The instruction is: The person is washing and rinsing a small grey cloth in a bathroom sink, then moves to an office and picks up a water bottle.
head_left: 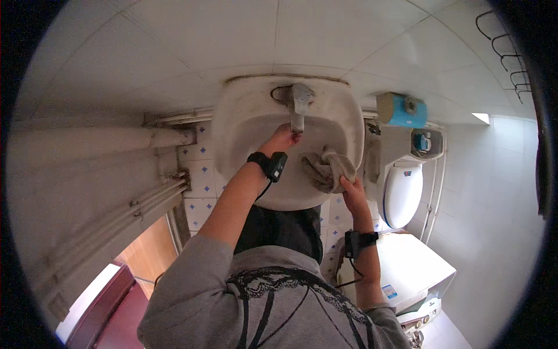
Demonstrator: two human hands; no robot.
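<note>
A white washbasin [232,139] stands against the tiled wall, with a metal tap [299,103] at its back. My left hand [283,138] is right under the tap's spout, its fingers curled in and partly hidden by the spout. I see nothing held in it. A wet-looking grey-brown cloth [326,168] hangs bunched over the right side of the basin. My right hand [350,189] grips the cloth's near right edge, close to the basin's front rim. Whether water runs from the spout, I cannot make out.
To the right are a blue cylindrical holder [401,109] on the wall, a toilet with a white lid [402,195], and a white box-shaped appliance [418,267]. Pipes [157,195] run along the left wall. Dark hooks [511,58] hang at upper right.
</note>
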